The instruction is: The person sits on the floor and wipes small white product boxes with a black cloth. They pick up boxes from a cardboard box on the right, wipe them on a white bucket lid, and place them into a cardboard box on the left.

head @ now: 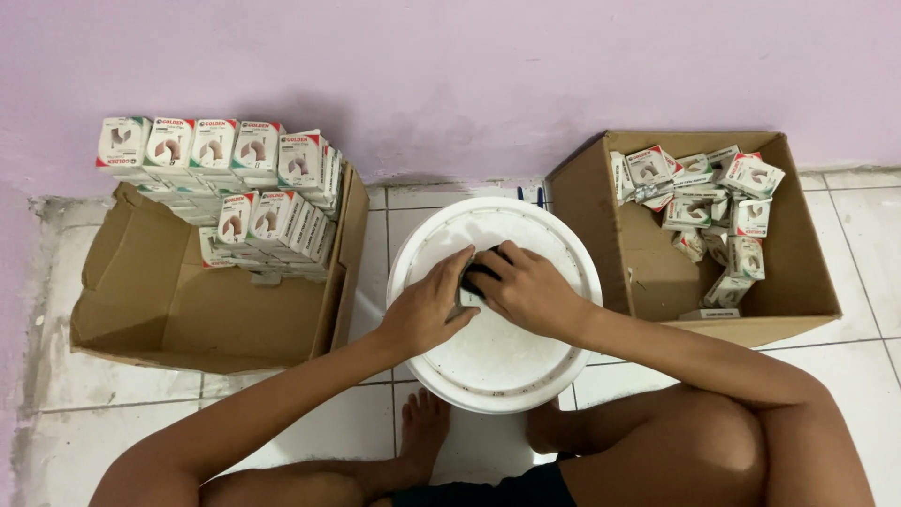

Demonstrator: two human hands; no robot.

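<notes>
Head view. Both hands meet over a small dark object (483, 266) held just above the upturned white bucket lid (497, 366), near its far edge. Left hand (430, 305): grip narrow, fingertips closed on the object's near-left side. Right hand (530, 289): grip closed over its right side. The object is mostly hidden, so its long axis and heading cannot be told. Left cardboard box (150, 310) holds stacked small white cartons (253, 150); right cardboard box (648, 272) holds loose cartons (699, 207). All rest on the tiled floor (113, 441).

I count two cartons (216, 310), one white lid (497, 357), two hands (427, 305), and many small boxes (253, 150), too many to count exactly.
</notes>
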